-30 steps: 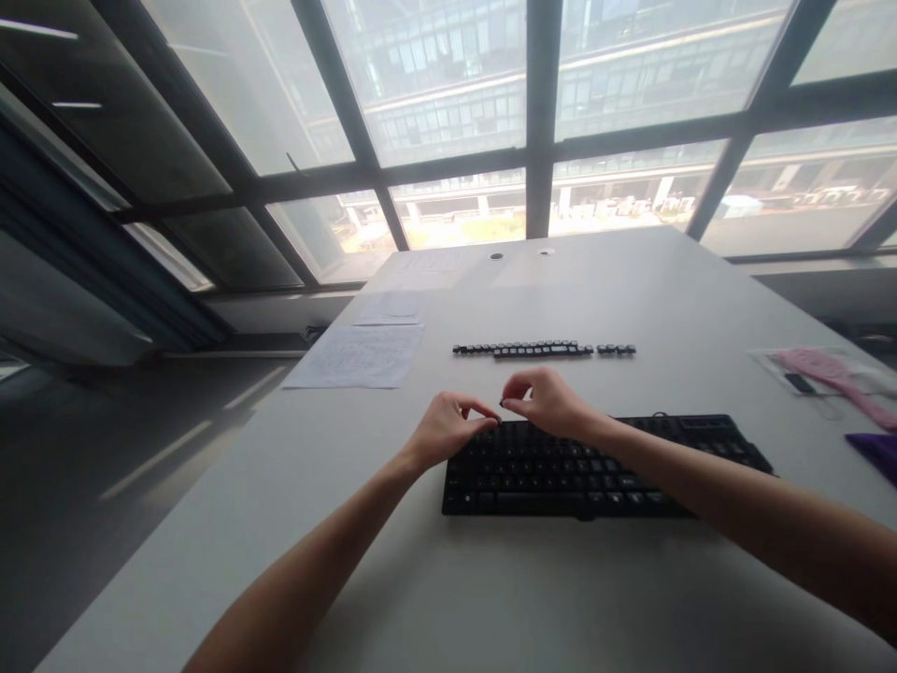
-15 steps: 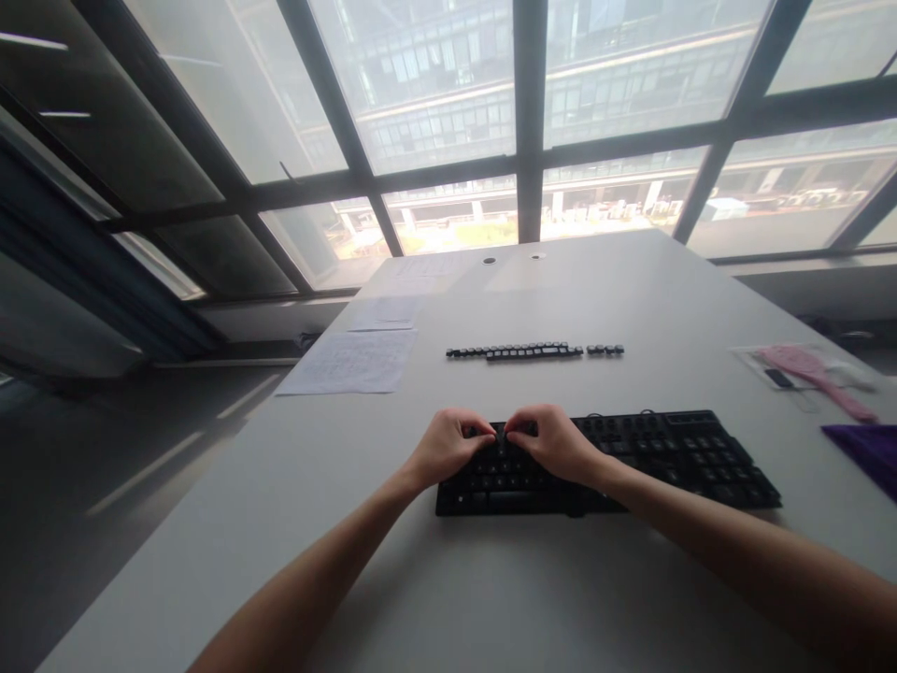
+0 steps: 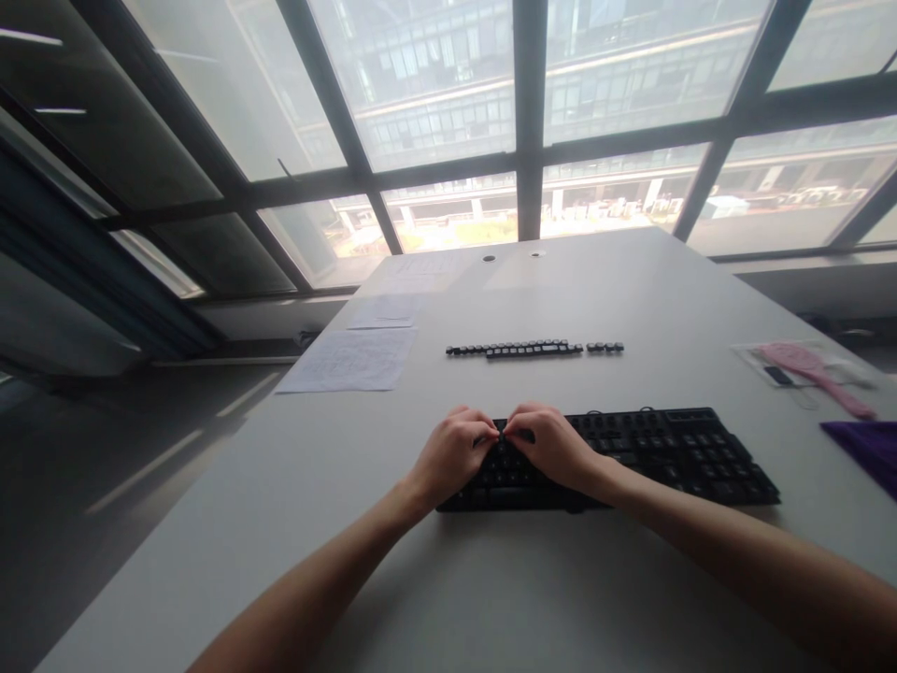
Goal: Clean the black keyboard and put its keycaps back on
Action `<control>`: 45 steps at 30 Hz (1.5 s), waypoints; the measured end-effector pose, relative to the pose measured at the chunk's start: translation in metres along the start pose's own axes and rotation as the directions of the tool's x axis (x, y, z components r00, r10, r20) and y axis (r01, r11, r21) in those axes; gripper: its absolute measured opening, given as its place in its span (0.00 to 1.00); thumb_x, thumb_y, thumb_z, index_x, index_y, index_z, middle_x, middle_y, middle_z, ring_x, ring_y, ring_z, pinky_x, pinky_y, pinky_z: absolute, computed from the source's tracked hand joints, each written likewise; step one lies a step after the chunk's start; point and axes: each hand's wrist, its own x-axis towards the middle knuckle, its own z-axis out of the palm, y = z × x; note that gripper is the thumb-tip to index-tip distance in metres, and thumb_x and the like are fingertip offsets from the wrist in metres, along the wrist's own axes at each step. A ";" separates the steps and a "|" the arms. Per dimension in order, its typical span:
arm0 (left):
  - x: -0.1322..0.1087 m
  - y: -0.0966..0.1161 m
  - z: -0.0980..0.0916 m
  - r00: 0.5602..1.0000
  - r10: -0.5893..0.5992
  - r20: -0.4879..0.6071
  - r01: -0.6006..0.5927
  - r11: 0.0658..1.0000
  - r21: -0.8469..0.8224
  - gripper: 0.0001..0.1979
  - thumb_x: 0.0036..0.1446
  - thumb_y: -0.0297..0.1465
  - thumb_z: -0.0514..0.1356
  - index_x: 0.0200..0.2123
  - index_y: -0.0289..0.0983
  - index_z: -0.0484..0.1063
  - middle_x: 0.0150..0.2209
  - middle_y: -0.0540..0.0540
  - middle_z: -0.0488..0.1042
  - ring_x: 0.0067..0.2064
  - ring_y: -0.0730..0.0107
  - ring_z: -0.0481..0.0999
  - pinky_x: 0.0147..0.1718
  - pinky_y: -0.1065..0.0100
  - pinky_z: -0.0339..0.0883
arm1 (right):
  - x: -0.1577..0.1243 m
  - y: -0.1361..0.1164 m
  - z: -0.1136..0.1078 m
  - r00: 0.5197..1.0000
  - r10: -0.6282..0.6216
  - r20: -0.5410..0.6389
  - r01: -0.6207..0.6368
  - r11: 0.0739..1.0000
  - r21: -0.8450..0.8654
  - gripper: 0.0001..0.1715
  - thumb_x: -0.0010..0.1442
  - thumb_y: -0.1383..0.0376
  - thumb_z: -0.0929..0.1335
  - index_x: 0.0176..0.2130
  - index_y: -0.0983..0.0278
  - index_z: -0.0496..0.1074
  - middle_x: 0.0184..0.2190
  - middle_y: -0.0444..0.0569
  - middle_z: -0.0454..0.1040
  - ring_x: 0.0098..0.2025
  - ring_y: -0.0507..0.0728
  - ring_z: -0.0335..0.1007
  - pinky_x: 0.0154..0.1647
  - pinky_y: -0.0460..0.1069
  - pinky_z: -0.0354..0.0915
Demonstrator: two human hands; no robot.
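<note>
Over the left end of the black keyboard [image 3: 665, 453], the left hand [image 3: 452, 455] and right hand [image 3: 553, 447] have dropped from a raised pinch a second ago onto the upper key rows. Their fingertips meet at one spot. Both hands are curled and bearing down; whether a small keycap sits beneath them cannot be told. The work has apparently passed from carrying to contact with the keys. Loose keycaps [image 3: 533, 349] remain in a row beyond. The pale surface [image 3: 595, 290] also carries printed sheets [image 3: 354, 360], a pink item [image 3: 813, 366] and a purple cloth [image 3: 865, 444]. Tall windows [image 3: 434, 84] stand behind.
</note>
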 end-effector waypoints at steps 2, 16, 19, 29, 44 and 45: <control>-0.002 0.001 0.001 1.000 -0.001 0.003 0.001 1.000 0.000 0.09 0.62 0.25 0.61 0.34 0.40 0.81 0.37 0.46 0.81 0.42 0.63 0.77 0.47 0.61 0.70 | -0.001 0.001 0.002 1.000 -0.028 0.011 0.028 1.000 0.013 0.10 0.59 0.76 0.69 0.31 0.64 0.79 0.35 0.49 0.78 0.38 0.56 0.73 0.42 0.48 0.66; -0.013 0.003 0.013 0.997 0.038 -0.073 -0.035 0.998 0.042 0.10 0.66 0.28 0.58 0.37 0.39 0.81 0.40 0.43 0.79 0.44 0.63 0.76 0.49 0.60 0.70 | -0.006 -0.004 0.006 0.992 -0.127 0.027 0.129 0.984 -0.120 0.13 0.63 0.74 0.66 0.27 0.64 0.73 0.35 0.51 0.74 0.39 0.55 0.70 0.43 0.49 0.65; -0.014 0.002 0.015 0.998 0.013 -0.056 -0.012 1.000 0.028 0.11 0.65 0.28 0.58 0.35 0.39 0.81 0.40 0.44 0.79 0.43 0.64 0.77 0.48 0.61 0.70 | -0.007 -0.003 0.006 0.990 -0.139 0.028 0.142 0.981 -0.132 0.14 0.63 0.74 0.66 0.27 0.64 0.72 0.35 0.51 0.74 0.39 0.55 0.69 0.42 0.49 0.65; -0.013 0.003 0.014 0.998 -0.001 -0.064 0.001 1.000 0.010 0.11 0.65 0.28 0.58 0.34 0.39 0.81 0.39 0.44 0.79 0.43 0.64 0.78 0.48 0.62 0.71 | -0.008 -0.007 0.003 0.985 -0.159 0.064 0.169 0.969 -0.183 0.14 0.64 0.74 0.66 0.27 0.64 0.71 0.37 0.52 0.74 0.40 0.56 0.69 0.44 0.50 0.66; 0.002 0.000 -0.001 0.989 -0.027 -0.146 0.024 0.999 -0.026 0.09 0.65 0.30 0.59 0.36 0.39 0.80 0.38 0.45 0.80 0.42 0.65 0.78 0.46 0.64 0.71 | -0.004 -0.011 -0.009 0.997 -0.060 0.041 0.067 0.979 -0.192 0.10 0.66 0.71 0.66 0.35 0.64 0.77 0.36 0.51 0.76 0.39 0.56 0.71 0.44 0.49 0.65; 0.010 -0.007 -0.005 0.982 -0.029 -0.184 0.028 1.000 -0.011 0.09 0.65 0.32 0.59 0.37 0.39 0.80 0.39 0.45 0.80 0.42 0.64 0.78 0.47 0.63 0.71 | 0.000 -0.010 -0.013 0.999 -0.043 0.029 0.048 0.974 -0.220 0.10 0.66 0.71 0.66 0.38 0.64 0.78 0.36 0.51 0.76 0.41 0.57 0.71 0.45 0.50 0.64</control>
